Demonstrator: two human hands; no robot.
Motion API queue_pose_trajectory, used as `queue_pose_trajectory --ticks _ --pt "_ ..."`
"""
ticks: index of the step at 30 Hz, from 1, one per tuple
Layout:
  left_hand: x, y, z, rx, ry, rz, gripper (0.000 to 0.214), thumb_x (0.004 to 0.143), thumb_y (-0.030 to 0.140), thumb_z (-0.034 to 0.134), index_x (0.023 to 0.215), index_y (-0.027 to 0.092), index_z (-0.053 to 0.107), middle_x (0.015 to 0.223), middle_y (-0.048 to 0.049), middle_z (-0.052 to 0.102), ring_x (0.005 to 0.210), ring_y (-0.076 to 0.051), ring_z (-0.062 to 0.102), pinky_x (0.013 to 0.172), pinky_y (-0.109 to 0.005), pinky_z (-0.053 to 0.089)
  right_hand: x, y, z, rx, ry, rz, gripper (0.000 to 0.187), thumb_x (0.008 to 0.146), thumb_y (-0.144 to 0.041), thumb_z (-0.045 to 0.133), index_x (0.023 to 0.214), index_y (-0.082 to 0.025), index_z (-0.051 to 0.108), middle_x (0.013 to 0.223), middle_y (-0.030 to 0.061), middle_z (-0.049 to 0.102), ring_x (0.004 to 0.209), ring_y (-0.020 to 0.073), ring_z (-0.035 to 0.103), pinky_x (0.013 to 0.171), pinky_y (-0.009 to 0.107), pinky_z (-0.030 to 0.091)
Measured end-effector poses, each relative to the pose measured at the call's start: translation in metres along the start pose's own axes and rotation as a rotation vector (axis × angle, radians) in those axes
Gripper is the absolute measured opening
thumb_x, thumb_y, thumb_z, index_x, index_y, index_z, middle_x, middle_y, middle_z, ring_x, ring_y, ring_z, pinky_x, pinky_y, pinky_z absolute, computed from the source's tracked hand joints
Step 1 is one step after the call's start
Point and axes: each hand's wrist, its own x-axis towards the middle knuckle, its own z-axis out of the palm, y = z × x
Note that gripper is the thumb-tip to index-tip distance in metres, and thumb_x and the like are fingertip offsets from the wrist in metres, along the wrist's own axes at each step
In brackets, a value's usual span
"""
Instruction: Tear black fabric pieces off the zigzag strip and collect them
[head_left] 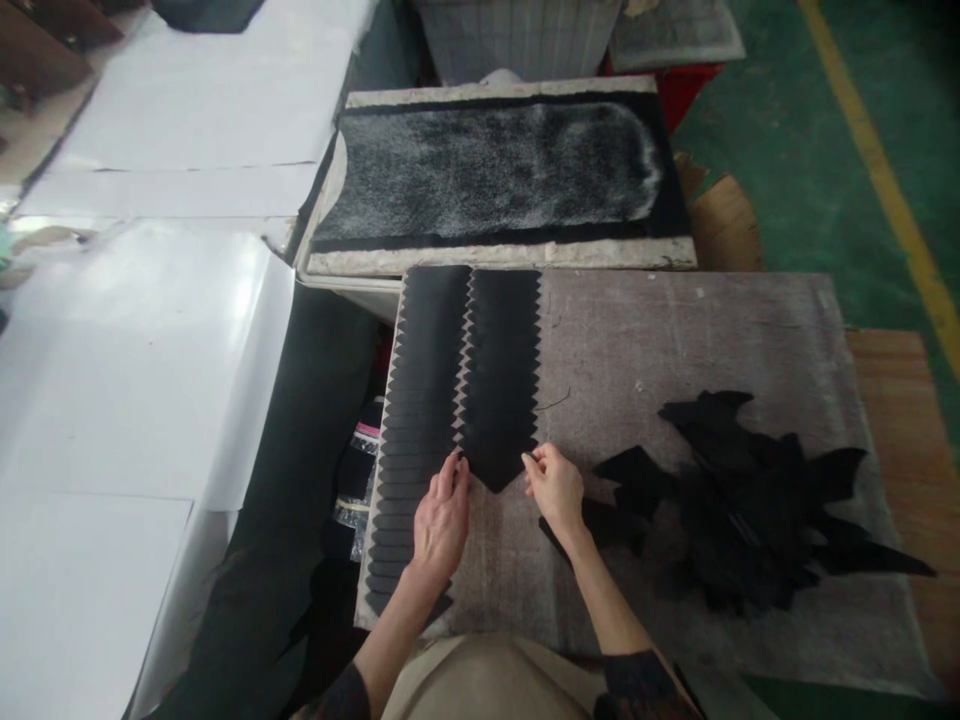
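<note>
Both hands rest on the grey felt work surface (675,330) at the near end of a column of black pointed pieces. Left hand (441,520) lies flat, fingers extended and loose, fingertips touching the left corner of the nearest black piece (495,462); it grips nothing. Right hand (556,488) is curled, thumb and forefinger pinched at the right corner of the same piece. That piece lies point-down toward the person, at the bottom of the right-hand column (501,370), overlapping the one behind it like a shingle.

Judged by its flat lie and clean cut edges, the piece is thin, light and limp, likely fabric or soft leather; it should slide readily on felt and flop if lifted by one corner. Best held at both upper corners, as the hands now sit.

Just left, a longer finished column (420,410) runs down to the felt's near edge. To the right, well apart, a loose heap of black pieces (750,500). Beyond the felt, a board carrying dark fleecy material (495,165). Far left, white sheets (142,380)
</note>
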Motion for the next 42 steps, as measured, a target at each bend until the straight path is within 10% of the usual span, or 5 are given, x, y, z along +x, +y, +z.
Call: queue_pose_trajectory --ticks 17,25,32,36,42 --pt "0.001 0.002 0.0 0.097 0.02 0.096 0.065 0.085 0.005 0.044 0.144 0.03 0.033 0.147 -0.0181 0.04 0.119 -0.029 0.055 0.087 -0.037 0.057 -0.001 0.006 0.001 0.069 0.006 -0.014 0.023 0.085 -0.046 0.045 0.078 -0.025 0.052 0.057 -0.0064 0.067 0.046 0.0086 0.06 0.056 0.021 0.037" --pt "-0.002 0.005 -0.004 0.097 0.03 0.106 0.069 0.084 0.004 0.045 0.144 0.032 0.03 0.147 -0.0162 0.04 0.117 -0.027 0.056 0.086 -0.037 0.058 -0.033 -0.008 -0.008 0.06 0.052 -0.098 0.03 0.086 -0.029 0.045 0.115 -0.023 0.049 0.075 -0.0015 0.072 0.068 0.0129 0.068 0.065 0.024 0.048" --pt "-0.006 0.011 -0.015 -0.145 0.029 -0.051 0.042 0.093 0.022 0.038 0.134 0.03 0.047 0.145 -0.0116 0.042 0.092 -0.02 0.067 0.059 -0.027 0.056 -0.116 0.082 -0.073 -0.124 0.224 -0.153 0.024 0.091 -0.032 0.04 0.104 -0.029 0.06 0.101 0.0025 0.068 0.097 0.0155 0.066 0.084 0.028 0.051" --pt "-0.02 0.027 -0.009 -0.238 0.046 0.003 0.035 0.093 0.025 0.039 0.124 0.027 0.055 0.129 -0.0089 0.056 0.095 -0.021 0.067 0.07 -0.032 0.057 -0.104 0.13 -0.106 -0.183 0.368 0.09 0.036 0.085 -0.046 0.05 0.113 -0.024 0.054 0.107 0.0063 0.066 0.092 0.0203 0.067 0.073 0.031 0.051" --pt "-0.044 0.076 0.007 -0.424 -0.051 0.163 0.034 0.093 0.023 0.038 0.12 0.027 0.057 0.121 -0.0074 0.061 0.106 -0.021 0.063 0.088 -0.036 0.054 -0.072 0.128 -0.098 -0.068 0.28 0.097 0.022 0.081 -0.044 0.056 0.089 -0.024 0.061 0.086 0.0021 0.071 0.082 0.0198 0.066 0.068 0.03 0.042"
